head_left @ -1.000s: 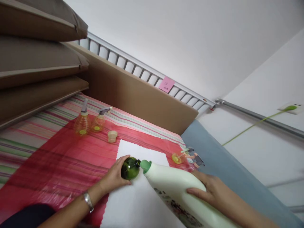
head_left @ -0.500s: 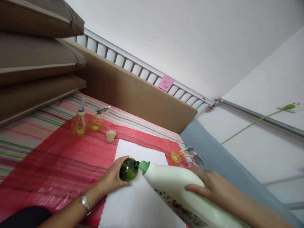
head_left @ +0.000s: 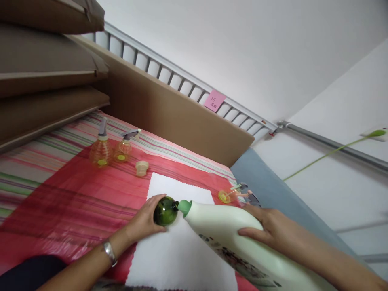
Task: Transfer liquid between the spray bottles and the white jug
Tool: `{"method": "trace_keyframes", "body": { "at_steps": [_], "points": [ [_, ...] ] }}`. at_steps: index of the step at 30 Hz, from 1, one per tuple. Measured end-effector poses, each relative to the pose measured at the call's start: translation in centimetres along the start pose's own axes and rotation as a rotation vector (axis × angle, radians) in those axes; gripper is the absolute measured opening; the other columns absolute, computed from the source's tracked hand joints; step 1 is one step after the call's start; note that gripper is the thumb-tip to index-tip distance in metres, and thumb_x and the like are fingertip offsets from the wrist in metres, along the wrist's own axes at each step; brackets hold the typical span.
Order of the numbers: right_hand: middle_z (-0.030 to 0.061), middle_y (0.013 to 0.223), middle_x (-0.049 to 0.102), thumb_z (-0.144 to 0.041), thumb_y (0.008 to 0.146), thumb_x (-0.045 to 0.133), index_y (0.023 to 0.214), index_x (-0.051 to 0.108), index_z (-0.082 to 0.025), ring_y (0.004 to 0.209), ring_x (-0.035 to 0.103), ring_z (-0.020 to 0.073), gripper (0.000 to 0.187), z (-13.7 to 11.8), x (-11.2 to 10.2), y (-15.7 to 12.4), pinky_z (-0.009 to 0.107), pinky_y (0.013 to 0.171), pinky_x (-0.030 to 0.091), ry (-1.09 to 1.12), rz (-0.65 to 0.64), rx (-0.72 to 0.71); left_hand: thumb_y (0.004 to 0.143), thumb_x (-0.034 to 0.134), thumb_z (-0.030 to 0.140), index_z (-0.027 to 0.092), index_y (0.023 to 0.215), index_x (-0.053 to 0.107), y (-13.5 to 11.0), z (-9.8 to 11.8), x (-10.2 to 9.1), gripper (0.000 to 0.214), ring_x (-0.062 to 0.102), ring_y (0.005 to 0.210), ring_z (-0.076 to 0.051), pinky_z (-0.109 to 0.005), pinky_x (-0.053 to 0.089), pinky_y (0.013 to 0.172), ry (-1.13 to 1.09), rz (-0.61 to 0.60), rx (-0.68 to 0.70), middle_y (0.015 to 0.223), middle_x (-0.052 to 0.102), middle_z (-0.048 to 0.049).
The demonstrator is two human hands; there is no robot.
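Observation:
My left hand (head_left: 150, 217) is wrapped round a small round green bottle (head_left: 166, 211), which is tilted with its dark neck toward the right. Gripped in my right hand (head_left: 269, 228) is a large pale-green bottle (head_left: 226, 224), tipped over so its green spout (head_left: 184, 207) meets the neck of the small bottle. Whether liquid is flowing cannot be seen. Both bottles are held over a white cloth (head_left: 169, 258) with scalloped edges. A pale cap (head_left: 141, 168) sits beyond my left hand on the red sheet (head_left: 75, 202).
Two clear spray bottles (head_left: 101, 149) stand at the back left, and more spray bottles (head_left: 226, 196) lie near my right hand. Stacked brown cushions (head_left: 51, 52) rise on the left. Behind are a brown board (head_left: 169, 117) and a radiator (head_left: 165, 74) with a pink note (head_left: 214, 100).
The view has shifted slightly. Both hands keep their holds, and the spout stays at the small bottle's neck.

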State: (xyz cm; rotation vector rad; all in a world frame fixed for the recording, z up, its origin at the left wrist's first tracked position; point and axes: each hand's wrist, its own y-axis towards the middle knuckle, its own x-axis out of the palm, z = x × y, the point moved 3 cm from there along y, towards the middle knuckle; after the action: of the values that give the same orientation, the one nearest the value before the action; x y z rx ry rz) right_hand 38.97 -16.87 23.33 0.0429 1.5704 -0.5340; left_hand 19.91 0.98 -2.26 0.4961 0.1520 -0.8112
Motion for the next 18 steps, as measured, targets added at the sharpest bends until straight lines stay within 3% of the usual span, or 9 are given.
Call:
{"method": "trace_keyframes", "body": {
  "at_steps": [18],
  "points": [
    [0.0073, 0.090, 0.070, -0.063, 0.082, 0.046, 0.107, 0.060, -0.024, 0.078, 0.065, 0.0272, 0.048, -0.59, -0.72, 0.25, 0.036, 0.068, 0.050, -0.082, 0.001, -0.051, 0.051, 0.081, 0.022, 0.026, 0.132, 0.034, 0.14, 0.04, -0.15, 0.094, 0.042, 0.124, -0.031, -0.049, 0.032, 0.107, -0.012, 0.006, 0.012, 0.132, 0.047, -0.0095]
  ]
}}
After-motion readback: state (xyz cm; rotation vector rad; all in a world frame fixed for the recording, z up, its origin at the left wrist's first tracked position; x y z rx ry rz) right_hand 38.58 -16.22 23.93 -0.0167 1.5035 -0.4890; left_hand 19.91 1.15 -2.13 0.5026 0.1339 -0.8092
